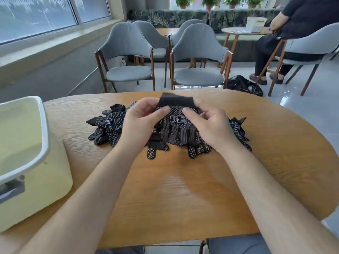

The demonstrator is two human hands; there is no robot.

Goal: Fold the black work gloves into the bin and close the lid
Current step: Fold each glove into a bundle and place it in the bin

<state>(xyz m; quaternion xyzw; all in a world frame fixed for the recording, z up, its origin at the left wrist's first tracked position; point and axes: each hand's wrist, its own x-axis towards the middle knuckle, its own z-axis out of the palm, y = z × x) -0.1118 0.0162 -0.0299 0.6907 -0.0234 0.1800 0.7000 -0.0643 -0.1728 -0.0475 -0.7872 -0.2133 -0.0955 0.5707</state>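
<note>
A black work glove with white dots (177,129) is held up above the wooden table, cuff upward and fingers hanging down. My left hand (141,121) pinches its left edge near the cuff and my right hand (205,123) pinches its right edge. Under and around it lies a pile of several more black dotted gloves (108,125), spread to both sides. The pale yellow bin (42,173) stands open at the table's left edge; its inside looks bare as far as I can see. No lid is in view.
The wooden table (183,189) has bare surface in front of the pile. Grey chairs (128,57) stand beyond the far edge. A person in black (286,39) sits at another table to the right, with a black bag (244,85) on the floor.
</note>
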